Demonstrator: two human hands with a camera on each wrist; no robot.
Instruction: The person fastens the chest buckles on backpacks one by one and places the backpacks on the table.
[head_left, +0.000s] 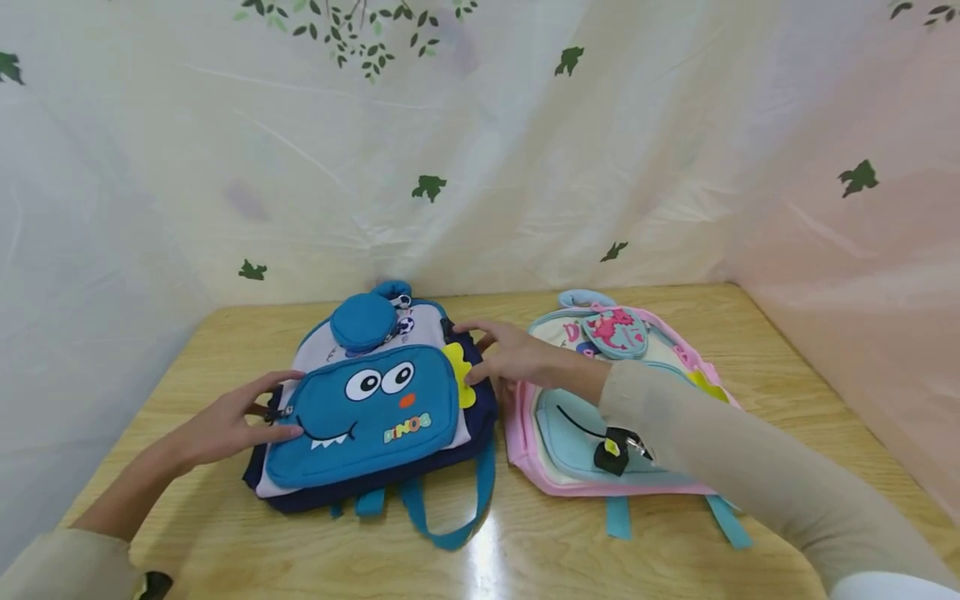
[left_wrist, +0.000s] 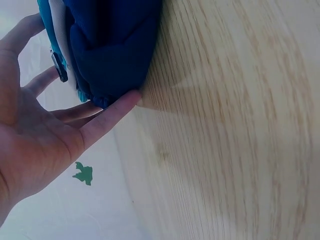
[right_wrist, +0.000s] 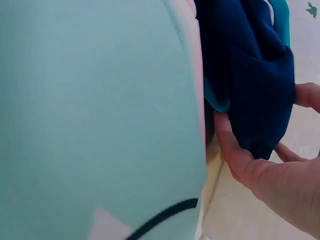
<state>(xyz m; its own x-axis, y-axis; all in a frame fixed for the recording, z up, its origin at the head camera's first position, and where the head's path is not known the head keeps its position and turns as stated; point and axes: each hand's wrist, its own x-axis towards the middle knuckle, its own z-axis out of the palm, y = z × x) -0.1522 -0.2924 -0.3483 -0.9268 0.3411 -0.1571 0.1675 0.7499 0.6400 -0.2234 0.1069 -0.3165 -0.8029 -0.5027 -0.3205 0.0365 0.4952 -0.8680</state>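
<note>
A blue dinosaur backpack lies on the table, its front pocket facing up. My left hand touches its left side with spread, nearly straight fingers, the thumb on the front pocket near a zipper pull. In the left wrist view, the little finger reaches the lower edge of the navy side. On the backpack's opposite side, my right hand rests beside the yellow felt crest. The right wrist view shows its fingers spread around the navy side panel, without a firm grip.
A pink and mint backpack lies close on the right, partly beneath my right forearm. A black tag hangs on its front. Blue straps trail over the wooden table. A pale curtain with green leaves stands behind.
</note>
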